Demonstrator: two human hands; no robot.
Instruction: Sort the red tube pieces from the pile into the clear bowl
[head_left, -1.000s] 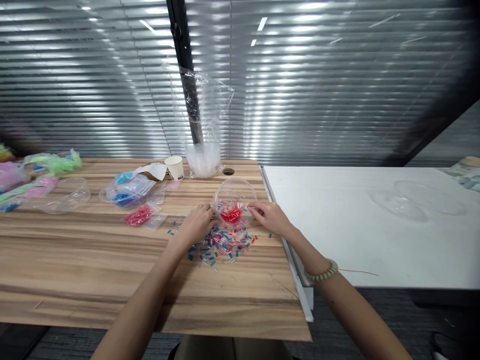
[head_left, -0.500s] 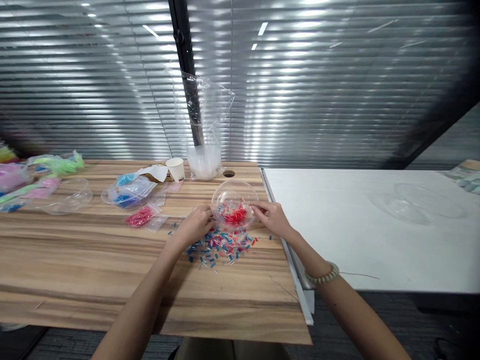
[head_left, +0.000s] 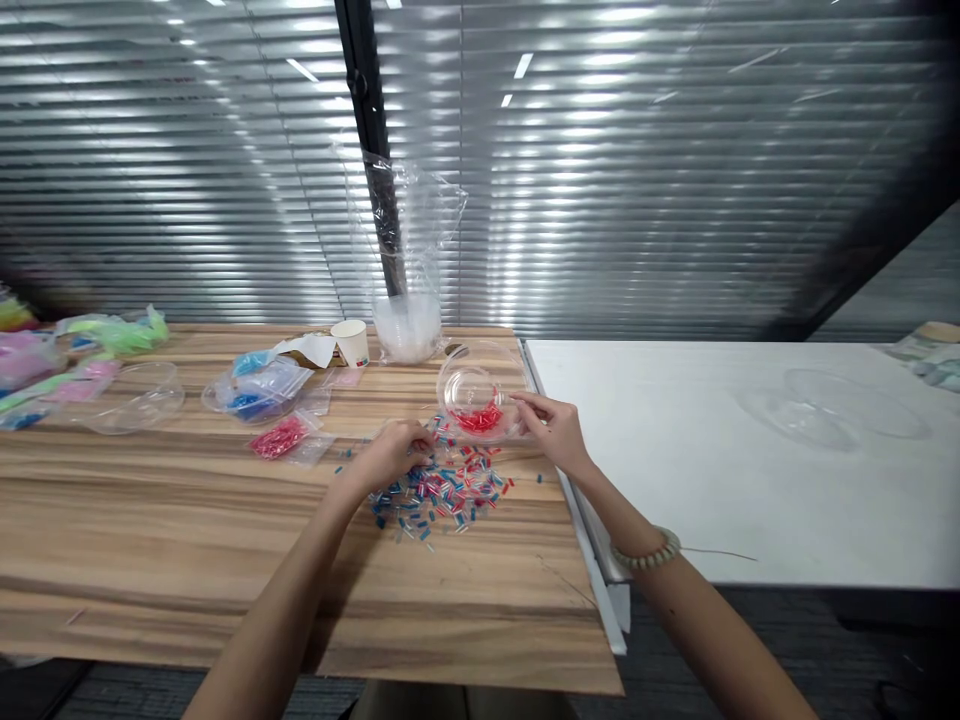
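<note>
My right hand (head_left: pixel 551 428) pinches the right rim of a clear plastic bowl (head_left: pixel 452 378). The bowl is tilted, and red tube beads (head_left: pixel 480 418) are gathered along its near side. A loose pile of blue, red and clear tube beads (head_left: pixel 450 493) lies on the wood just below the bowl. At the pile's upper left edge is my left hand (head_left: pixel 397 455), apart from the bowl, its fingers curled together. Whatever may be between those fingertips is hidden.
Left of the pile lies a bag of pink-red beads (head_left: pixel 279 438), with a clear dish of blue bags (head_left: pixel 259 385) behind it. A paper cup (head_left: pixel 350 343) and a clear bag of white material (head_left: pixel 409 328) stand farther back. A white table (head_left: pixel 675 440) adjoins on the right.
The bowl has shifted right and slightly away, with my right hand on its rim. My left hand has come away from the bowl, and the red beads inside have settled along the near side.
</note>
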